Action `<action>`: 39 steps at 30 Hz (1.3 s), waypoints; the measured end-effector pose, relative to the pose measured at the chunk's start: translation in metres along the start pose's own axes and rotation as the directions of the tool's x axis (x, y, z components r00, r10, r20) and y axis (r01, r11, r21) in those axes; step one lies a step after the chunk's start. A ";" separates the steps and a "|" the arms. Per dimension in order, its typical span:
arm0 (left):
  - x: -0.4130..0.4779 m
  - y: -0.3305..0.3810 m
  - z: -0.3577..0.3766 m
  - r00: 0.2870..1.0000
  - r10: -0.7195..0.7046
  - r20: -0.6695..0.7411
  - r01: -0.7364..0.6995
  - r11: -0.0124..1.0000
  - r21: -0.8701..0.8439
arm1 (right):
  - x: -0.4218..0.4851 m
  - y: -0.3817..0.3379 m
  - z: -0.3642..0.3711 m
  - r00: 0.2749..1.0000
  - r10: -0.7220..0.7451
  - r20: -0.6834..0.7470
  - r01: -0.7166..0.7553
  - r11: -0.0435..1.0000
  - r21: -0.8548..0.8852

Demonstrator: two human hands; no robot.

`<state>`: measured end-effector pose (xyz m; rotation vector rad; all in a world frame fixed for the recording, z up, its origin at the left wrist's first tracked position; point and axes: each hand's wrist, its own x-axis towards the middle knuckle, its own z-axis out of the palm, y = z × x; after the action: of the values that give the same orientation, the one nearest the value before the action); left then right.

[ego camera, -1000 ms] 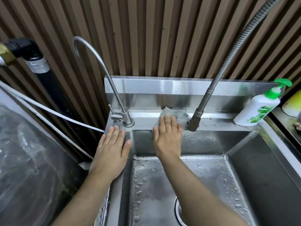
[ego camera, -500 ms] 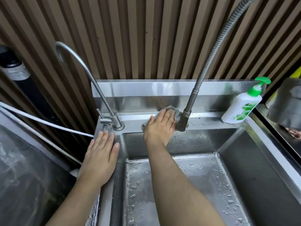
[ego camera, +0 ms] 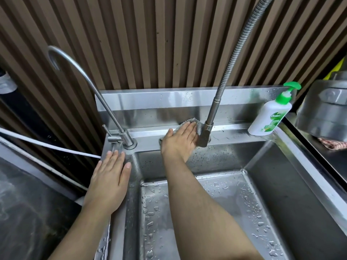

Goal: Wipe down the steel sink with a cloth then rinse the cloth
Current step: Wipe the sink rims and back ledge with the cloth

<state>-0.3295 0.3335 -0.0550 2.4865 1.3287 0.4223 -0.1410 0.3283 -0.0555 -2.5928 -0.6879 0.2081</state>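
Observation:
The steel sink (ego camera: 293, 184) fills the lower right, its basin floor dotted with water drops. My right hand (ego camera: 180, 141) lies flat on a grey cloth (ego camera: 198, 124) and presses it onto the sink's back ledge, right against the base of the spring-hose faucet (ego camera: 206, 132). Only the cloth's edges show around my fingers. My left hand (ego camera: 110, 177) rests flat, fingers apart, on the sink's left rim just in front of the thin curved faucet (ego camera: 127, 141). It holds nothing.
A white soap bottle with a green pump (ego camera: 270, 113) stands on the back ledge at the right. A grey pot (ego camera: 323, 113) sits on the counter to the right. A white hose (ego camera: 47, 145) runs along the left. Brown slatted wall behind.
My right hand has slid the cloth to the right along the back ledge, up to the spring faucet's base. My left hand stays on the left rim.

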 end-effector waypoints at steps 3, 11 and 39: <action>0.000 -0.001 0.001 1.000 0.002 -0.011 -0.002 1.000 0.001 | -0.004 0.003 0.000 0.999 -0.028 -0.038 0.027 0.999 -0.019; 0.000 0.001 0.003 1.000 0.002 -0.021 -0.001 1.000 0.021 | -0.044 0.009 -0.002 0.741 -0.624 0.248 0.650 0.759 -0.030; -0.001 0.000 0.002 0.998 0.032 -0.053 -0.031 0.999 0.021 | -0.007 -0.002 -0.065 0.754 -0.514 -0.409 0.656 0.565 0.500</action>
<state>-0.3290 0.3324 -0.0569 2.5330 1.3217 0.4882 -0.1318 0.3014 0.0031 -1.5989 -1.1403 -0.0695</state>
